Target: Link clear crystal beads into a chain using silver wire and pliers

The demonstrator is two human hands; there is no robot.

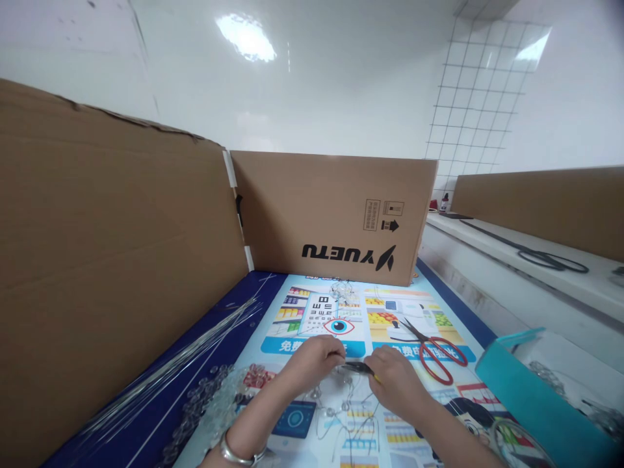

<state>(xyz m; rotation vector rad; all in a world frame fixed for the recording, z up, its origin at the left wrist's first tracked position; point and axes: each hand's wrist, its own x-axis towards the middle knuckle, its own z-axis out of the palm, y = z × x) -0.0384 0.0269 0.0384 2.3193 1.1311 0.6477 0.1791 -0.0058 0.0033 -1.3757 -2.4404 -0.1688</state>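
Observation:
My right hand (394,374) is closed around pliers (358,367) with dark jaws and a bit of yellow on the handle. The jaws point left and meet the fingertips of my left hand (316,357). Those fingers are pinched at the top of a thin wire strung with clear beads (331,411); the exact grip is hidden. Loose wire ends spread over the printed mat below both hands. Left of my left forearm lies a pile of clear beads (219,396). Red-handled scissors (433,351) rest open to the right of my right hand.
A bundle of straight wires (180,364) runs along the left side. Behind the mat stand cardboard panels (322,214). More beaded wire (342,291) lies near the back panel. At right are a teal box (541,396) with beaded pieces and a round clear container (519,442).

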